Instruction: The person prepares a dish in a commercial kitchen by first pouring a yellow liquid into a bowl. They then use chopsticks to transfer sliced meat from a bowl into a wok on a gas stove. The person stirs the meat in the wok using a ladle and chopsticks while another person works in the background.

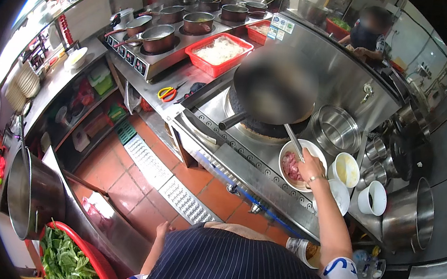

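My right hand grips the metal handle of a cooking utensil, above the rim of a white bowl. Sliced raw meat lies in that bowl, partly covered by the hand. The utensil's far end runs towards a wok on the burner, where a blur hides the wok's inside and the tool's head. Low beside my apron, my left hand hangs over the floor with its fingers bent. Nothing shows in it, though the fingers are small and partly turned away.
Several white tubs and a steel pot crowd the stove's right side. Beyond the wok stand a red basket of noodles and several saucepans. Scissors lie nearby. Leafy greens fill a basket behind left. Another person is at the back.
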